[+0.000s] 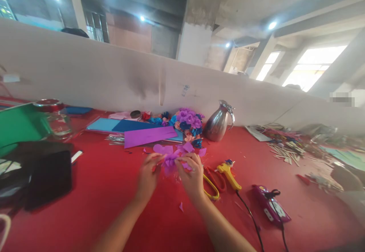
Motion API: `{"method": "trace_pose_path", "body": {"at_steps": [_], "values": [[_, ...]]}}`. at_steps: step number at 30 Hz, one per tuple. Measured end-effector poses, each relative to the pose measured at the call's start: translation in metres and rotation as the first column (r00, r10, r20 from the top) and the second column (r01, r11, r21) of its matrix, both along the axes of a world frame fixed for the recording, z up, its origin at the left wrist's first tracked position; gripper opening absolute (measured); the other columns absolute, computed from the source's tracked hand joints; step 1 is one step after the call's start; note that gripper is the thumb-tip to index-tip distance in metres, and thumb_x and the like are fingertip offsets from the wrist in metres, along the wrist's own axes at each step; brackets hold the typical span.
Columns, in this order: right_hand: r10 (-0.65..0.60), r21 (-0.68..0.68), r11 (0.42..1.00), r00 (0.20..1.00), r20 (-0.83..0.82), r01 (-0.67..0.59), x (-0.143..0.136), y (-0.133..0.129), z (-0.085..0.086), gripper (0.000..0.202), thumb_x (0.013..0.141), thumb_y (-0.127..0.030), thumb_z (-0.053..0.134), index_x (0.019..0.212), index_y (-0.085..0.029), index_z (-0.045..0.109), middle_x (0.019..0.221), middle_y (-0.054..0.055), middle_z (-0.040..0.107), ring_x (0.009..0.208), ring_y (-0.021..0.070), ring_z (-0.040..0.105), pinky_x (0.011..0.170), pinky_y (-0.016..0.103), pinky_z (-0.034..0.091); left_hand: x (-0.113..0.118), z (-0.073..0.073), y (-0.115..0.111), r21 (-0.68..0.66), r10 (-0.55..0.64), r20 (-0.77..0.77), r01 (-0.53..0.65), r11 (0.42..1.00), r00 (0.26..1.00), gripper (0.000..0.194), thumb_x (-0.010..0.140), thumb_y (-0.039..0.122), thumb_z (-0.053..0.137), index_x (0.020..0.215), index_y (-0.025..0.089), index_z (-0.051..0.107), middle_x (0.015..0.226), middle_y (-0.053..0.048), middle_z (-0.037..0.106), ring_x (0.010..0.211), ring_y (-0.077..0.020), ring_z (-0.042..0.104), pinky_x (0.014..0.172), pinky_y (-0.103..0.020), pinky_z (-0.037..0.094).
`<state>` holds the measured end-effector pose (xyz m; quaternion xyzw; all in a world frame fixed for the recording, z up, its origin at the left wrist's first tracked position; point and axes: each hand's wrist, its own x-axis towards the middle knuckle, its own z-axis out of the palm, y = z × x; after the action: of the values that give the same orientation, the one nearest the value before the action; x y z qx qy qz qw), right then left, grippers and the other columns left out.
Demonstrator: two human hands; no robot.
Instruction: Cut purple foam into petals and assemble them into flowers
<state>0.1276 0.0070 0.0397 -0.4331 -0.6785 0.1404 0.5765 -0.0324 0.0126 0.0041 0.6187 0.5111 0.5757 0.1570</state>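
Between my two hands, just above the red table (pixel 114 225), is a purple paper flower (pixel 170 161). My left hand (pixel 149 172) pinches its left side with thumb and forefinger. On the other side, the fingertips of my right hand (pixel 191 174) press together on a petal. Loose purple paper petals (pixel 163 149) lie behind the flower, and a small purple scrap (pixel 181 206) rests nearer to me. A pile of finished paper flowers (pixel 188 119) in purple, blue and pink stands further back. Beside my right hand lie scissors (pixel 211 189) with red and yellow handles, partly hidden.
Right of the scissors sit a yellow glue gun (pixel 230 174) and a purple power strip (pixel 269 204). A metal jug (pixel 218 122) stands behind. Purple paper (pixel 149 135) overlaps blue sheets. Wooden sticks (pixel 286 151) clutter the right; a glass jar (pixel 58 121) and black object (pixel 49 179) occupy the left.
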Motion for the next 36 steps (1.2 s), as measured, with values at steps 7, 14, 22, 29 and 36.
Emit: {"method": "trace_pose_path", "body": {"at_steps": [7,14,22,29,36], "values": [[-0.231,0.161,0.95,0.951,-0.205,0.266,0.028,0.019,0.048,0.013,0.082,-0.03,0.061,0.08,-0.019,0.068,0.085,0.005,0.057,0.075,0.0157,0.055,0.066,0.03,0.045,-0.002,-0.014,0.008,0.019,0.195,0.041,-0.196,0.98,0.98,0.037,0.083,0.027,0.054,0.119,0.025,0.062,0.105,-0.007,0.052,0.059,-0.0096,0.051,0.069,-0.032,0.053],[-0.404,0.277,0.85,0.892,-0.202,0.448,0.054,0.125,0.131,0.021,0.081,-0.034,0.058,0.083,-0.016,0.068,0.088,0.004,0.06,0.069,0.0124,0.057,0.063,0.026,0.046,0.01,-0.023,0.008,0.02,0.114,-0.136,-0.112,0.994,0.984,0.034,0.085,0.015,0.046,0.11,0.027,0.066,0.106,-0.005,0.058,0.07,-0.011,0.06,0.065,-0.026,0.053],[-0.485,0.112,0.872,0.808,0.335,0.477,0.026,0.223,0.133,0.021,0.082,-0.03,0.054,0.085,-0.02,0.072,0.096,0.005,0.064,0.076,0.0161,0.058,0.066,0.027,0.043,0.013,-0.021,0.005,0.057,0.109,-0.398,-0.094,0.994,0.911,0.04,0.085,0.008,0.041,0.11,0.027,0.065,0.103,-0.005,0.063,0.067,-0.0108,0.063,0.06,-0.024,0.052],[-0.436,0.089,0.875,0.692,0.575,0.477,-0.002,0.267,0.124,0.021,0.083,-0.025,0.053,0.088,-0.022,0.073,0.105,0.007,0.062,0.088,0.0181,0.059,0.07,0.026,0.044,0.018,-0.022,0.0,0.073,0.119,-0.579,-0.095,0.993,0.806,0.051,0.079,0.0,0.044,0.117,0.03,0.062,0.108,-0.004,0.064,0.076,-0.0161,0.063,0.067,-0.03,0.054],[-0.406,0.081,0.866,0.597,0.692,0.494,-0.023,0.284,0.111,0.027,0.086,-0.024,0.047,0.094,-0.022,0.072,0.109,0.008,0.061,0.091,0.018,0.06,0.075,0.027,0.044,0.019,-0.021,-0.003,0.001,0.071,-0.591,-0.087,0.996,0.804,0.055,0.078,-0.002,0.045,0.12,0.03,0.06,0.11,-0.003,0.064,0.078,-0.0156,0.061,0.068,-0.03,0.054]]}}
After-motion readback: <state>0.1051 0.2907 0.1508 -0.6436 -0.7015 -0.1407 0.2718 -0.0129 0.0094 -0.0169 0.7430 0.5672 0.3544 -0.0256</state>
